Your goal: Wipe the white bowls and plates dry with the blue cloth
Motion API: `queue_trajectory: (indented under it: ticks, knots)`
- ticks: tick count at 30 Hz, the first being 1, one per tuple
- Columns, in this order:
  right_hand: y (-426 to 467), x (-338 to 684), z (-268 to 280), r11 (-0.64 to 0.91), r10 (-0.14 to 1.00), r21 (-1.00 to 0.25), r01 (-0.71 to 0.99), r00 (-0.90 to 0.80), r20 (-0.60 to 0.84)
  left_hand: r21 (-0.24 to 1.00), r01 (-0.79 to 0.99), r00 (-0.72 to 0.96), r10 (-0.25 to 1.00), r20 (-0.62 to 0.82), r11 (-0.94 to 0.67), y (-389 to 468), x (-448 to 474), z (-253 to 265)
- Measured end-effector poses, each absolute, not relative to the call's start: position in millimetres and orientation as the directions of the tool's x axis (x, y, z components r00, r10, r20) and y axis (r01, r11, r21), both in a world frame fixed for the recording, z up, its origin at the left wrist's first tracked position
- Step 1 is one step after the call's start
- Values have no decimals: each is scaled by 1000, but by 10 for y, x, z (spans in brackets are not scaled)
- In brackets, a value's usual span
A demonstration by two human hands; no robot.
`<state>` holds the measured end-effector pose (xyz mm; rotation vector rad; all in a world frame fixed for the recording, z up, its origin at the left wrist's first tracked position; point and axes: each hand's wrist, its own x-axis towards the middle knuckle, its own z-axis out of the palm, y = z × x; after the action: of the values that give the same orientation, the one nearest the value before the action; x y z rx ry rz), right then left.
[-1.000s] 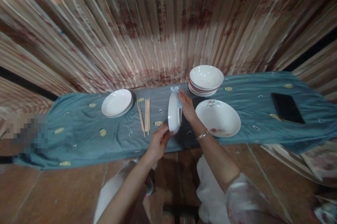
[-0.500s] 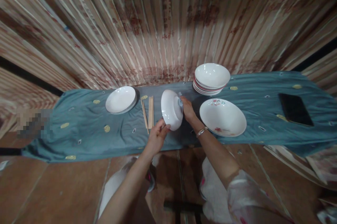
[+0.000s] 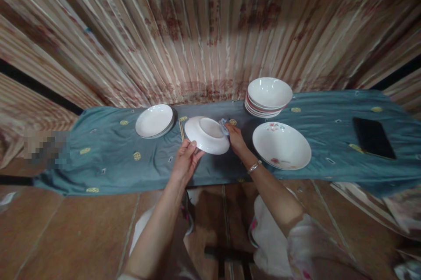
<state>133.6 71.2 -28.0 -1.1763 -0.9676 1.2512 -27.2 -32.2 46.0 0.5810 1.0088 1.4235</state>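
Note:
A white plate [image 3: 205, 142] is held up over the middle of the table, its underside and foot ring turned toward me. My left hand [image 3: 187, 159] pinches its near left rim, thumb on the underside. In my right hand [image 3: 236, 140] is a crumpled pale blue-and-white cloth [image 3: 224, 126], pressed against the plate's right side. The wrist behind it wears a bracelet. Behind the plate, chopsticks [image 3: 181, 130] lie on the tablecloth, mostly covered from view. Close to my right wrist rests a large white dish with red flowers [image 3: 283, 144].
At the left is a small stack of white plates [image 3: 154, 121]. Stacked bowls with red bands [image 3: 269, 93] stand at the back right. A flat black object [image 3: 374, 137] lies at the far right on the teal tablecloth [image 3: 115, 157]. A pleated curtain [image 3: 210, 30] hangs behind the table.
The plate has tipped from nearly upright to flatter, its underside facing up more, and moved slightly left over the chopsticks. My left hand shifted left with it. The cloth stays at its right side.

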Motion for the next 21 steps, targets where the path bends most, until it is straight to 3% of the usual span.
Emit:
queue_trajectory:
  ticks: [6, 12, 16, 21]
  knots:
    - [578, 1341, -307, -45, 994, -995, -83, 99, -54, 799, -592, -193, 945, -265, 104, -258, -378, 466]
    - [434, 1371, -314, -59, 989, -992, 114, 141, -43, 769, -632, -210, 934, -289, 96, -241, -379, 482]
    - [304, 1421, -222, 47, 996, -962, 270, 62, 66, 767, -636, -225, 929, -292, 87, -221, -356, 486]
    - [161, 1501, -87, 194, 981, -816, 544, -123, 151, 810, -582, -223, 944, -245, 73, -202, -332, 490]
